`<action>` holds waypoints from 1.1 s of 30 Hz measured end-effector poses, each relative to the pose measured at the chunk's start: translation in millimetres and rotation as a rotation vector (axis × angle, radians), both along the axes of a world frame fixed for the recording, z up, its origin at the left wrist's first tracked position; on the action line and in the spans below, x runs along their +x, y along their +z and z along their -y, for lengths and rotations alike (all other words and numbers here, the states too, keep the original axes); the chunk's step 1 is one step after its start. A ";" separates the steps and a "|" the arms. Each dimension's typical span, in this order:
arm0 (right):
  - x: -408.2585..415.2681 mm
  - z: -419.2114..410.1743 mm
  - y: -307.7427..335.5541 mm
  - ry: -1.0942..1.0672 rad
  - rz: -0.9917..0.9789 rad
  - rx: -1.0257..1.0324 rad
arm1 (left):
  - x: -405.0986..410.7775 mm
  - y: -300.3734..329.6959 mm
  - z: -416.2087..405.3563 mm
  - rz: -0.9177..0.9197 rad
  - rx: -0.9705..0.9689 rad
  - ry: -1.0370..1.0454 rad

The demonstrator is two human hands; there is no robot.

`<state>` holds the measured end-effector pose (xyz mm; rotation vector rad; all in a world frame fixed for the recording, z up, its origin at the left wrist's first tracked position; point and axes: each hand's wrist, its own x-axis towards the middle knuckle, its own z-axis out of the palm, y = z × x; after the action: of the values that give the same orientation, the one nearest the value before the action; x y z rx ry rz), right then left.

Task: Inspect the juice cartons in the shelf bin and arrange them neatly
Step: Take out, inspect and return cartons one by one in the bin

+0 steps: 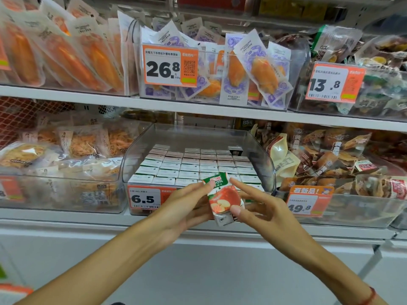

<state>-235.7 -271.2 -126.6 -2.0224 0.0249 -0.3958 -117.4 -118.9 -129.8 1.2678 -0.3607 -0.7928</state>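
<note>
Mid-inspection: both hands, left [187, 208] and right [259, 208], grasping one carton [222, 199] at bin's [267, 159] 6 o'clock; rows [191, 166] look tidy, reshelving left.

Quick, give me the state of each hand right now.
Left hand: holding the juice carton from its left side.
Right hand: pinching the same carton, thumb low, forefinger at the top.

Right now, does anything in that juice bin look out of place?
Yes: one dark carton at the back right of the bin breaks the white-topped rows. Another carton is out, held tilted between both hands.
</note>
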 end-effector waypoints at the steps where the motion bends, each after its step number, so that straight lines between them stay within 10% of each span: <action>1: 0.8 -0.4 0.4 -0.035 0.018 0.023 | 0.7 -0.3 -0.4 -0.025 0.020 -0.027; 17: 4.2 -0.6 5.7 -0.218 -0.194 0.414 | 2.0 -1.3 0.8 -0.142 0.128 -0.243; 33: 7.1 -0.3 -0.9 -0.077 -0.075 0.482 | -3.1 1.6 5.5 0.512 0.028 0.051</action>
<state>-228.7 -270.8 -127.5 -1.5615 0.2246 -0.3247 -120.5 -124.4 -128.2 1.4946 -0.7260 -0.4207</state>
